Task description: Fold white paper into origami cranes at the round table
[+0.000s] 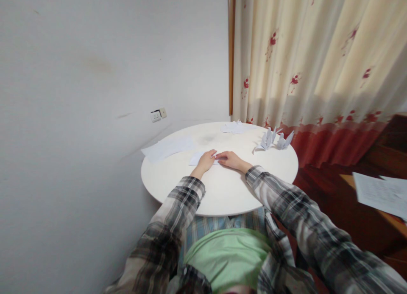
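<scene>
A small folded sheet of white paper (196, 158) lies on the round white table (222, 192) in front of me. My left hand (206, 160) rests flat on the paper with its fingers stretched forward. My right hand (230, 159) lies beside it, fingers extended and pressing on the paper's right end. The fingertips of both hands nearly meet over the sheet. Both arms wear plaid sleeves.
Loose white sheets (167, 148) lie at the table's left, more paper (235, 127) at the far edge. Folded paper cranes (274, 139) stand at the back right. A wall is on the left, a flowered curtain (318, 65) behind, and a wooden surface with printed sheets (380, 194) on the right.
</scene>
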Demonstrator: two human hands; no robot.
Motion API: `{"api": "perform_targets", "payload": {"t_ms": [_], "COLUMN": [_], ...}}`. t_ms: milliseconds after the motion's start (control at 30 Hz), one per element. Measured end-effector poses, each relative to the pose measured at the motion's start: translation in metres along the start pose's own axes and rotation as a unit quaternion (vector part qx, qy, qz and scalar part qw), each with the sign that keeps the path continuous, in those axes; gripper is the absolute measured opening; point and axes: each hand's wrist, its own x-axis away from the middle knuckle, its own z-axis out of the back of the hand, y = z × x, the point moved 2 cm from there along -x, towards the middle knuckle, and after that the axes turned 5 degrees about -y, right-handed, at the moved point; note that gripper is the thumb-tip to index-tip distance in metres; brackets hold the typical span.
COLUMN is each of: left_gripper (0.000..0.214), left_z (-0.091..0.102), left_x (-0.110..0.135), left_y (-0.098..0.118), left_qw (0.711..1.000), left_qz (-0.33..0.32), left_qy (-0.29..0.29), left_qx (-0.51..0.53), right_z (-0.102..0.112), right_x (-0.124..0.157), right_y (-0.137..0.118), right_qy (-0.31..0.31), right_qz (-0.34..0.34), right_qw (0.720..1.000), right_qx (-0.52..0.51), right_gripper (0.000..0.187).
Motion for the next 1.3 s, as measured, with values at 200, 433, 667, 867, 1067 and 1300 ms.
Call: {"api": "perform_targets", "payload": {"t_ms": [200,433,667,867,1067,1300], "left_gripper": [0.042,0.041,0.042,0.041,0.040,0.041], "left_z": [-0.003,-0.002,-0.001,0.002,0.002,0.002], "left_x": [-0.001,0.001,0.004,0.008,0.008,0.008], "left_y": [-0.003,0.000,0.003,0.010,0.010,0.010], "left_qw": [0.999,0.994,0.989,0.989,0.992,0.990], "left_qz": [-0.002,0.005,0.013,0.009,0.005,0.002], "left_qy": [-0.021,-0.034,-0.056,-0.057,-0.046,-0.049], "left_qx": [-0.040,-0.104,-0.135,-0.138,-0.120,-0.131], "right_z": [-0.001,-0.001,0.000,0.006,0.007,0.007], "right_x": [-0.002,-0.006,-0.006,-0.001,0.002,0.001], "right_y": [0.003,0.008,0.008,0.004,0.007,0.010], "right_qy": [0.010,0.029,0.039,0.056,0.066,0.076], "right_qz": [-0.003,0.009,-0.005,-0.065,-0.122,-0.135], "right_qw": [1.000,0.999,0.999,0.993,0.986,0.983], "right_qx": [0.009,0.013,0.036,0.083,0.091,0.097], "right_gripper": [0.028,0.028,0.028,0.021,0.036,0.055]}}
